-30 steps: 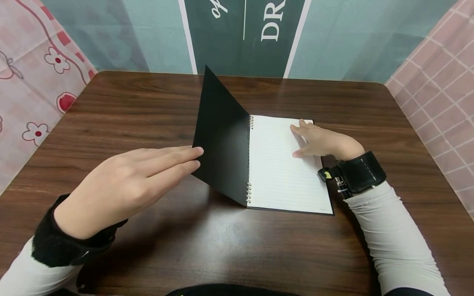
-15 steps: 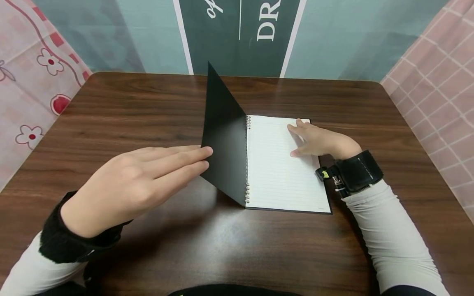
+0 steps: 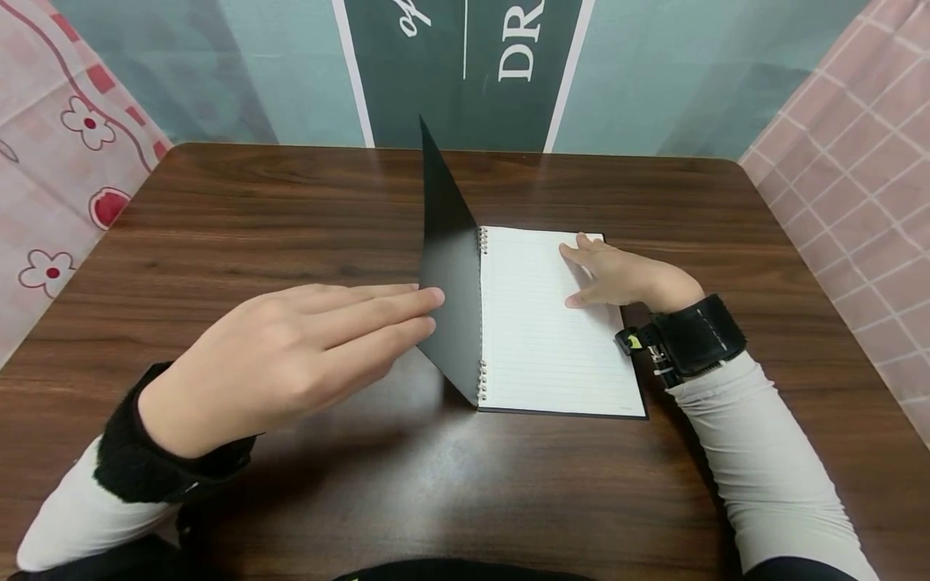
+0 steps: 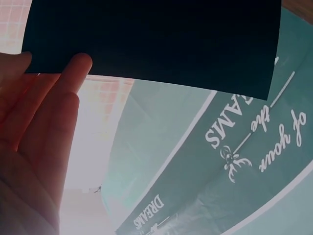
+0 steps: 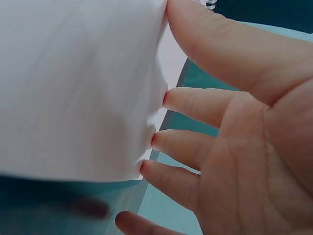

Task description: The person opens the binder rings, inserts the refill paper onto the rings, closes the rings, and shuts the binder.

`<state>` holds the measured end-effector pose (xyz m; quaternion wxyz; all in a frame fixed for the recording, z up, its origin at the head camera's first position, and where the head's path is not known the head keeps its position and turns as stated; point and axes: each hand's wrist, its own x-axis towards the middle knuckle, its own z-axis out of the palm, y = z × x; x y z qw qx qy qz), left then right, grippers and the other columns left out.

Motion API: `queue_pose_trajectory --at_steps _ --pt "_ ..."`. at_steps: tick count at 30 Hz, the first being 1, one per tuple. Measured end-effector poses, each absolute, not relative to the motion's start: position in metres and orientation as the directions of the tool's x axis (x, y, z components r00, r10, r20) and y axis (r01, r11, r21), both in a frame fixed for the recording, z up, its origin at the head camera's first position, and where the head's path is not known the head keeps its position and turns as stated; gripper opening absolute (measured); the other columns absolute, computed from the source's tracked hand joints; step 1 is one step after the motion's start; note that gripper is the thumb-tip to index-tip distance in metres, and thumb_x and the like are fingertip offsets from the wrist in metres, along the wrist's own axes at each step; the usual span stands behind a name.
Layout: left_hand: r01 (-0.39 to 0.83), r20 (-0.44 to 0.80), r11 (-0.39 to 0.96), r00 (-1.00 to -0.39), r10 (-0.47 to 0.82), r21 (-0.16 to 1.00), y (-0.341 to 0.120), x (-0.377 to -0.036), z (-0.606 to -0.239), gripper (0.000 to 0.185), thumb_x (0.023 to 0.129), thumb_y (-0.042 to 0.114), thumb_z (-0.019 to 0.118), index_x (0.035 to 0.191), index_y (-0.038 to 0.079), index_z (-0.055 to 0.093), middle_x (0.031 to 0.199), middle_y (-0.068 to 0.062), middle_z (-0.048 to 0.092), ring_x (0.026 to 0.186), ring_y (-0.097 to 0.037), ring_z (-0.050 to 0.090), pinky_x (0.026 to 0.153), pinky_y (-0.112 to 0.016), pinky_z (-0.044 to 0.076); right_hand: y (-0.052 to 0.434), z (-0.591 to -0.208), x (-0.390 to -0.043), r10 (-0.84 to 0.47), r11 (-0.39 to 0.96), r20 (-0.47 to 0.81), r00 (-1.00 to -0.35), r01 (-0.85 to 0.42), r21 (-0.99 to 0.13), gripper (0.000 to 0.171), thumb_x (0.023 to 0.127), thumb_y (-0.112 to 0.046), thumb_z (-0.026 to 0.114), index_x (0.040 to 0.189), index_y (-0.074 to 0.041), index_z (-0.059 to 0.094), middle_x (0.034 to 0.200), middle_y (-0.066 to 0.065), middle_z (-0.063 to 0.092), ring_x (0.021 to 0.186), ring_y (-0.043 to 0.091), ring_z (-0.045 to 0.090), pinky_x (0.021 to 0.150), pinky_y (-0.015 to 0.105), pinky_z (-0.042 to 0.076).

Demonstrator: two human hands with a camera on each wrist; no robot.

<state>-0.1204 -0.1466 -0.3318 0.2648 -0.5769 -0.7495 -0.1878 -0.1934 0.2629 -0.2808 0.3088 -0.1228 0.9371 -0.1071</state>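
An open spiral notebook [image 3: 538, 339] with a lined, blank right page lies on the wooden table. Its black front cover [image 3: 452, 266] stands raised, tilted slightly left. My left hand [image 3: 305, 347], fingers extended, grips the cover's free edge. In the left wrist view, the thumb [image 4: 14, 66] and a finger overlap the dark cover, while other fingers pass behind its edge. Over the page's right side, my right hand [image 3: 628, 278] rests with spread fingers; in the right wrist view, its thumb and fingertips touch the paper [image 5: 88, 98]. White metal rings [image 3: 483, 383] join cover and pages.
The brown table [image 3: 291, 210] ends at a teal printed backdrop [image 3: 617, 81] behind. Pink flowered cloth [image 3: 65, 202] hangs at left, and pink tile pattern [image 3: 857, 210] stands at right. Dark bands and pale sleeves cover both wrists.
My left hand has moved to the right, swinging the black cover up to a steeper angle. My right hand has stayed in place on the page.
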Motion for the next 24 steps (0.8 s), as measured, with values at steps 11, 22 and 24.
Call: queue_pose_trajectory --at_steps 11,22,24 --pt "0.982 0.637 0.149 -0.19 0.747 0.118 -0.1 -0.097 -0.213 0.034 0.092 0.013 0.069 0.125 0.012 0.069 0.134 0.001 0.066 0.114 -0.01 0.067 0.084 -0.03 0.057 0.263 -0.277 -0.191 -0.315 0.936 -0.554 -0.77 -0.156 -0.316 0.092 0.093 -0.03 0.07 0.159 -0.004 0.012 0.164 0.027 -0.006 0.151 0.048 -0.005 0.118 0.065 0.01" --pt "0.981 0.637 0.043 -0.158 0.754 0.192 -0.081 -0.108 -0.205 0.027 0.092 0.015 0.072 0.118 0.008 0.071 0.127 -0.002 0.069 0.118 -0.007 0.065 0.091 -0.025 0.054 0.263 -0.278 -0.192 -0.319 0.936 -0.55 -0.772 -0.168 -0.308 0.092 0.093 -0.03 0.071 0.158 -0.003 0.013 0.163 0.028 -0.005 0.151 0.049 -0.003 0.118 0.065 0.011" --pt "0.981 0.638 0.035 -0.149 0.755 0.189 -0.078 -0.109 -0.205 0.027 0.092 0.016 0.072 0.118 0.008 0.07 0.127 -0.002 0.069 0.118 -0.007 0.065 0.093 -0.025 0.054 0.263 -0.278 -0.192 -0.316 0.938 -0.55 -0.773 -0.166 -0.305 0.092 0.092 -0.031 0.072 0.158 -0.003 0.014 0.163 0.028 -0.004 0.15 0.049 -0.003 0.117 0.065 0.012"
